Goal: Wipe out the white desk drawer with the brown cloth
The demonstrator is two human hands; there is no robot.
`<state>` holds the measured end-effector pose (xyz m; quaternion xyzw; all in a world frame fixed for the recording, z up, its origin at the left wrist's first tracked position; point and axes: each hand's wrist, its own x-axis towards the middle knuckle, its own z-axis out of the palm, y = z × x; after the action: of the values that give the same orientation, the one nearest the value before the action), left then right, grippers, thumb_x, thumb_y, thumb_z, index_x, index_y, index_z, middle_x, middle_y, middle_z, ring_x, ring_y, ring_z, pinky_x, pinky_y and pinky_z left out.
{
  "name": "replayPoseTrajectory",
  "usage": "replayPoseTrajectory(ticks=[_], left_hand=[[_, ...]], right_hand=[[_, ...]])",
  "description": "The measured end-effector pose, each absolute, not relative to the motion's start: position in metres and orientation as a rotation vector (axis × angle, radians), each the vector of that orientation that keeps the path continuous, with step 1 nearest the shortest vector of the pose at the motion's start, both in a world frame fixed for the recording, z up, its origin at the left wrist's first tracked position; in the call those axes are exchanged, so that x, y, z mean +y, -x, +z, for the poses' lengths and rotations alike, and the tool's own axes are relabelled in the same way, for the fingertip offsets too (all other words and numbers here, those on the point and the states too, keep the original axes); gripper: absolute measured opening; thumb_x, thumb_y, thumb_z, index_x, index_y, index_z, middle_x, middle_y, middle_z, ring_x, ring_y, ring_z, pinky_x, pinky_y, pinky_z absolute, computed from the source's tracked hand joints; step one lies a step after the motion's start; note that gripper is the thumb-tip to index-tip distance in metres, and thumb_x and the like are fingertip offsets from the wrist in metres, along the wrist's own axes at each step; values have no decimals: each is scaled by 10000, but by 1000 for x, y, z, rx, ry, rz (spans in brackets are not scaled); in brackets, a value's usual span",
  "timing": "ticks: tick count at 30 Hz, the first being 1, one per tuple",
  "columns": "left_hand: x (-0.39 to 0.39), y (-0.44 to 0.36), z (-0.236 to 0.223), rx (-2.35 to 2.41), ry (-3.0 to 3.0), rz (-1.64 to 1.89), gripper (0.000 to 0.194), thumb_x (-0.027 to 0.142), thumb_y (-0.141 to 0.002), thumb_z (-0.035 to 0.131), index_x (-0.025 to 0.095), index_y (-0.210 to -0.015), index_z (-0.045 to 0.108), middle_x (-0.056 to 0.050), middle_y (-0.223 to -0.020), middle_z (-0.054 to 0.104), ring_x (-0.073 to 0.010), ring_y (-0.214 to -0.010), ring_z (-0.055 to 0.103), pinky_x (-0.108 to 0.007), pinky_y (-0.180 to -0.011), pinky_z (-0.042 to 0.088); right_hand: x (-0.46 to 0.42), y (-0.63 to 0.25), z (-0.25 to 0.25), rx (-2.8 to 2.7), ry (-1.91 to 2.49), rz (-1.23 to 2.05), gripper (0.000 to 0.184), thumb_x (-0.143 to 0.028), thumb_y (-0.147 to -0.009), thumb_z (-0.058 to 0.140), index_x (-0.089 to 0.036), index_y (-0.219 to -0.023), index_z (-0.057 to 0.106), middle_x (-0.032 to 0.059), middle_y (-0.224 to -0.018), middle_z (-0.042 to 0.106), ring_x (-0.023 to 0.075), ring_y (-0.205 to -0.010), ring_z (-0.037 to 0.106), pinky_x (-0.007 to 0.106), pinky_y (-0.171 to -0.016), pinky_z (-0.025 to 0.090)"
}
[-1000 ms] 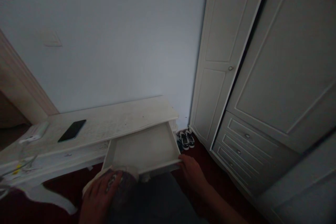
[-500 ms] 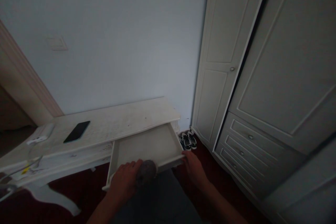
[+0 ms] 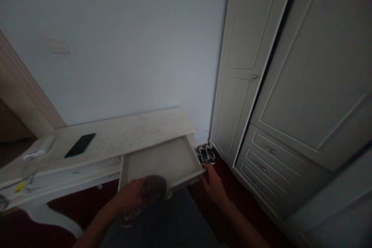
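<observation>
A white desk (image 3: pixel 122 139) stands against the wall with its right-hand drawer (image 3: pixel 162 159) pulled out and nothing visible inside. My left hand (image 3: pixel 130 195) is closed round a dark patterned bundle of cloth (image 3: pixel 152 189) at the drawer's front edge. My right hand (image 3: pixel 213 182) rests on the drawer's front right corner, fingers curled against it.
A black phone (image 3: pixel 80 145) and a white device (image 3: pixel 39 149) lie on the desk top, with cables at the far left. A tall white wardrobe (image 3: pixel 290 85) with drawers fills the right. A pair of dark shoes (image 3: pixel 207 154) sits on the red floor between desk and wardrobe.
My left hand brought the cloth bundle up from below the drawer to its front edge. My right hand stayed at the drawer's front right corner.
</observation>
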<state>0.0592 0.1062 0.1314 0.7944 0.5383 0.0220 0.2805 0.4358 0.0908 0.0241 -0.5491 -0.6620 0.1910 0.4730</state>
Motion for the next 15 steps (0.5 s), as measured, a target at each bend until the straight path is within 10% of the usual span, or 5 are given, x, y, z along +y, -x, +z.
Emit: replayPoseTrajectory(ticks=[8,15], left_hand=[[160,-119,104,1228,-1969,151,548,695,-813,650,242,-1076,809,-52,-1096,848,-310,-1062,761,-371,-977,569],[179,-226,96,1061,-2013,325,770,716,-902,603,210,-1483,615,-111,-1482,704,-290,-1318,671,-365,-1137,504]], right_hand=[[91,-437,28,-1604,1347,515,401,-314,-943,626,-223,-1333,641,122,-1296,748,289,-1183,723,401,-1043,554],[92,-437,23,-1547,1331,548,408,-295,-915,616,-219,-1315,637,116,-1253,767,277,-1137,747,377,-995,574]])
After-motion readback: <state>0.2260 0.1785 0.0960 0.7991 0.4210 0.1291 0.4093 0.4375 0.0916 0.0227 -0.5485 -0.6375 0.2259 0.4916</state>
